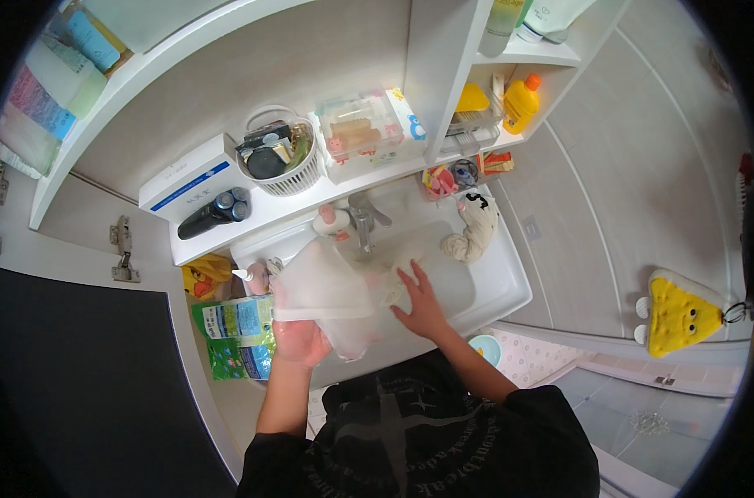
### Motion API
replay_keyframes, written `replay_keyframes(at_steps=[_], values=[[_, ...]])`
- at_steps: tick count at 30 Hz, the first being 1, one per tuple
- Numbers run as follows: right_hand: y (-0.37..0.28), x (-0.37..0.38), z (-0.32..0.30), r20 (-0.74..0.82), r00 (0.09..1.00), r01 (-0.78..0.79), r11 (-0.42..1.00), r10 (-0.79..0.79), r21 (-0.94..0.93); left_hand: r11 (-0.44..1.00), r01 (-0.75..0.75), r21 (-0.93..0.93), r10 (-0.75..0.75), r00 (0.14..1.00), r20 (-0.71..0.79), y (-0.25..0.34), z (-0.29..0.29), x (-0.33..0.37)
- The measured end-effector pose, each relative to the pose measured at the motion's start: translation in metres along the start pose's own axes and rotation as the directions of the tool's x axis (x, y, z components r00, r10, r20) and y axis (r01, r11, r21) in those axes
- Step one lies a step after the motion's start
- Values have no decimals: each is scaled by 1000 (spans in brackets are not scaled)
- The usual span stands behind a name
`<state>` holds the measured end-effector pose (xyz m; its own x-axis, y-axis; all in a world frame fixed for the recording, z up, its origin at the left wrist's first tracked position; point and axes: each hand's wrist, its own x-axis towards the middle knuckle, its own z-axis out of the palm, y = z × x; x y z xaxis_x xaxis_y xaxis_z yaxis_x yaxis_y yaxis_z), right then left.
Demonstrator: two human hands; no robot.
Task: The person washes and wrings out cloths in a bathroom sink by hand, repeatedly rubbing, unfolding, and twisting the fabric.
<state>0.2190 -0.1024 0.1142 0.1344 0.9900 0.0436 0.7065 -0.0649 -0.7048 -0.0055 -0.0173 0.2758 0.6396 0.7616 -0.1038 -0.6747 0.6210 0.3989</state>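
A translucent, frosted white plastic bag hangs spread over the left half of the white washbasin. My left hand holds it from below at its near left edge, palm turned up, fingers partly hidden behind the film. My right hand is over the basin with its fingers spread, close to a paler crumpled part at the bag's right side. Whether the fingertips touch it I cannot tell. Behind the bag stands the metal faucet. A cream cloth bundle lies on the basin's right side.
Along the shelf behind are an electric shaver, a white box, a filled white basket and a clear container. A pump bottle and green pouch flank the basin's left. An open cabinet door stands further left.
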Motion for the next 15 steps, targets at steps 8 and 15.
replay_keyframes(at_steps=[8, 15], values=[[-1, 31, 3, 305, 946, -218, 913, 110, 345, 997, -51, 60, 60, 986, -158, 3, 7, -1], [34, 26, -52, 17, 982, -163, 799, 188, 579, 711, 172, 682, 306, 797, -521, 21, -91, -22]])
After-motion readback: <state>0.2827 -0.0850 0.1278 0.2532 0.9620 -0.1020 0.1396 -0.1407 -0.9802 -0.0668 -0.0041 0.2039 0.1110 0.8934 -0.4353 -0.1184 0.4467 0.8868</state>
